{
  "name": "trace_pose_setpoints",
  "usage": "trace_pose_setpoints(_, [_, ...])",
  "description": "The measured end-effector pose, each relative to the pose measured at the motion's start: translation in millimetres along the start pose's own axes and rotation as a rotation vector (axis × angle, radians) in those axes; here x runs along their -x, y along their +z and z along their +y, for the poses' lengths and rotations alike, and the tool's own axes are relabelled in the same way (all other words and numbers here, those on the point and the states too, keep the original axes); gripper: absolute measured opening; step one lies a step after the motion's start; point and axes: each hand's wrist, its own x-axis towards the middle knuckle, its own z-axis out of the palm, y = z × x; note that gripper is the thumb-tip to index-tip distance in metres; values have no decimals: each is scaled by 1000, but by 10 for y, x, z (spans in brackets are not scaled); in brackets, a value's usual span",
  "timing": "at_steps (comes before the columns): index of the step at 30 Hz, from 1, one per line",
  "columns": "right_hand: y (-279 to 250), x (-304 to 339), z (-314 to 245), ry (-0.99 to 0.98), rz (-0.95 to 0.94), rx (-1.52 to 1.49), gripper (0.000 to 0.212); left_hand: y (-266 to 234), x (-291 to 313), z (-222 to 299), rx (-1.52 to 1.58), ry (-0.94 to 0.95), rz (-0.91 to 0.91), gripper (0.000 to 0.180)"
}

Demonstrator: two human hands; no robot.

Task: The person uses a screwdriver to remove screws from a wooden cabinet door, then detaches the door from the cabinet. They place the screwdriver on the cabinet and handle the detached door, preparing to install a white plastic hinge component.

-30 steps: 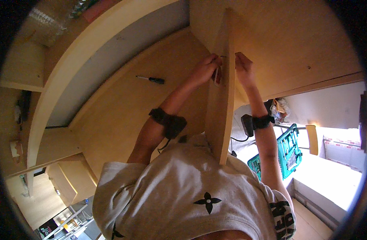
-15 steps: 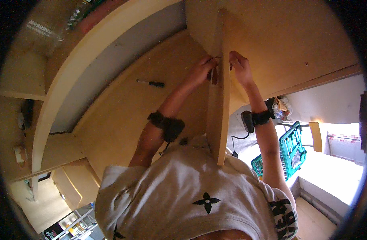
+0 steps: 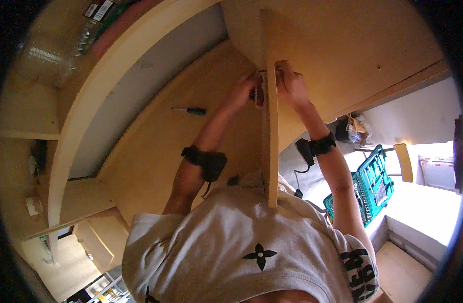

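A wooden panel stands edge-on between my arms. On its left side my left hand has its fingers bent in against a small pale-rimmed rectangular fitting with a dark reddish middle. What those fingertips pinch is too small and dim to make out. My right hand is on the other side, fingers curled and drawn together close against the panel's face. Anything within that grip is hidden. To the left of my left forearm, a screwdriver with a dark handle lies on the wooden board.
A curved wooden rim borders a grey surface at the left. An opened teal tool case sits low at the right, near a yellowish wooden piece. Black straps with small boxes and cables circle both forearms.
The view has shifted slightly, so the panel and both hands appear further left. My right hand's fingers have come in closer to the panel. The screwdriver lies where it was.
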Motion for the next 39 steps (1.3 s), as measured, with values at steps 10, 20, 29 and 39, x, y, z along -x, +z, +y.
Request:
trace_pose_setpoints(10, [31, -10, 1, -158, 55, -47, 18, -72, -7, -49, 176, 9, 6, 22])
trace_pose_setpoints(20, [66, -18, -41, -77, 33, -112, 18, -40, 30, -4, 142, 1, 39, 24])
trace_pose_setpoints(29, [-17, -32, -40, -129, 34, -136, 17, -142, 21, -35, 129, -5, -27, 26])
trace_pose_setpoints(39, [-81, -85, -22, -156, -37, -167, 15, -107, 9, -25, 115, 22, 14, 25])
